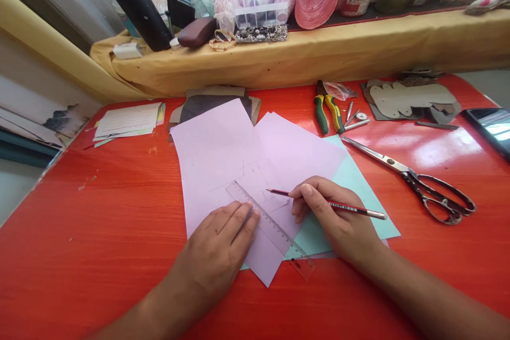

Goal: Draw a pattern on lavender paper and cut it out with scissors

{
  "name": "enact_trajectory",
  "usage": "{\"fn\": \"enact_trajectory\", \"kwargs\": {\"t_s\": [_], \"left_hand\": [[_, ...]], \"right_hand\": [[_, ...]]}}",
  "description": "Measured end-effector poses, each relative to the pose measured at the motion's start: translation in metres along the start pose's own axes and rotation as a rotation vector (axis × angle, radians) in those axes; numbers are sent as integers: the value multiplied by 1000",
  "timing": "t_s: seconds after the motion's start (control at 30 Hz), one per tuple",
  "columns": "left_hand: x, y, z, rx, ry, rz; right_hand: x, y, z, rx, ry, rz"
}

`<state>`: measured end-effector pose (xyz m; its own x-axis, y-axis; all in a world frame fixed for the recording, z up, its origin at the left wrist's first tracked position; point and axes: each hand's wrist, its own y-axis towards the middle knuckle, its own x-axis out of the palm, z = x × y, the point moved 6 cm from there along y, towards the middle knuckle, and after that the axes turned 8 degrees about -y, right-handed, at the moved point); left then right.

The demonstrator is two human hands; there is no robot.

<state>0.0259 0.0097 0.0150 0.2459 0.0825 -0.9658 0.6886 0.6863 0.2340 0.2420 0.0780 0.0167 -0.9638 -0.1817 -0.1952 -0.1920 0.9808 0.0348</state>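
Note:
My left hand (pixel 223 241) presses a clear plastic ruler (pixel 274 227) down with its fingertips, the fingers held close together. The ruler lies slanted across sheets of pale purple paper (pixel 211 154), its lower end reaching past them over the red table. Between the closed fingers of my right hand (pixel 330 212) is a red and black pencil (pixel 354 208). Its tip points left, just above or touching the paper; I cannot tell which. Faint pencil lines (pixel 271 170) show on the purple paper near the tip. Light green paper (pixel 358 191) lies partly under the purple sheets.
Scissors (pixel 402 167) lie at the right, with pliers (pixel 329 109) and small metal pieces behind. Grey cut-out pieces (pixel 414 101) and a phone (pixel 492 127) sit far right. Written note sheets (pixel 127 121) rest at left. A cloth-covered ledge (pixel 255 66) with jars runs along the back.

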Motion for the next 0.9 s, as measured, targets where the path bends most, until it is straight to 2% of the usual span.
{"fn": "enact_trajectory", "kwargs": {"t_s": [0.27,0.9], "left_hand": [[0,0,0,5,-4,5],[-2,1,1,16,14,21]], "right_hand": [[-6,3,1,15,91,80],[-4,3,1,7,64,65]]}}
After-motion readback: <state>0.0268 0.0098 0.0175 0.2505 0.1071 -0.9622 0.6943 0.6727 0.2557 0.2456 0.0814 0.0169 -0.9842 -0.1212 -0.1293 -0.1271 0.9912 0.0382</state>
